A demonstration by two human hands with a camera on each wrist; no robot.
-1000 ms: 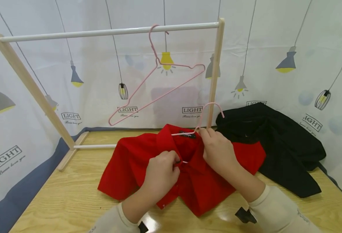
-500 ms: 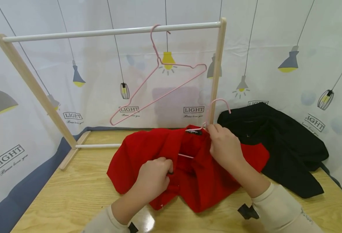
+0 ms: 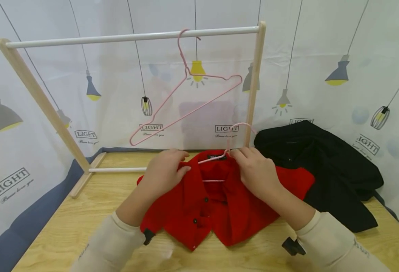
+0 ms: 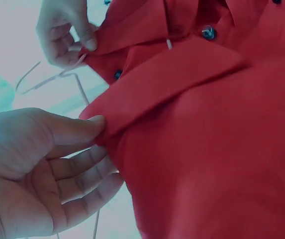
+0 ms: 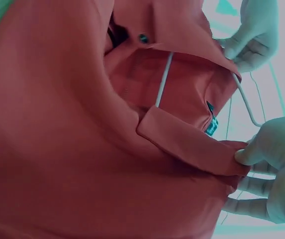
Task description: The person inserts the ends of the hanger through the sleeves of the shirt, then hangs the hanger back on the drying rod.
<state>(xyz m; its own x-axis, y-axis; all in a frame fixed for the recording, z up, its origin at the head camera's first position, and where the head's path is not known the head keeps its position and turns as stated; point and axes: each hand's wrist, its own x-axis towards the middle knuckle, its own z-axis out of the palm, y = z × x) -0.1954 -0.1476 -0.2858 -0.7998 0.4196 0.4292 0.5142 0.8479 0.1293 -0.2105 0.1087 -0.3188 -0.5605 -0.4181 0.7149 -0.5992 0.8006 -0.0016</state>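
A red collared shirt (image 3: 172,206) with dark buttons lies on the table, its neck facing away from me. Inside its neck is a pink wire hanger (image 3: 214,181), the hook standing out beyond the collar. My left hand (image 3: 165,170) is at the left side of the collar; in the left wrist view, thumb and fingers pinch the collar's edge (image 4: 147,94). On the other side, my right hand (image 3: 259,170) pinches the collar close to the base of the hook. The hanger's arms are mostly hidden under the cloth.
Behind the shirt stands a rack with wooden legs and a white top rail (image 3: 131,37). A second pink hanger (image 3: 169,99) hangs from that rail, tilted. A black garment (image 3: 322,166) lies at the right, touching the red sleeve. A lamp-patterned cloth backs the table (image 3: 77,223).
My left hand has left the shirt's front opening and moved up to the left collar. The hanger's hook rose and shifted right, then came down and back left with my right hand still there.
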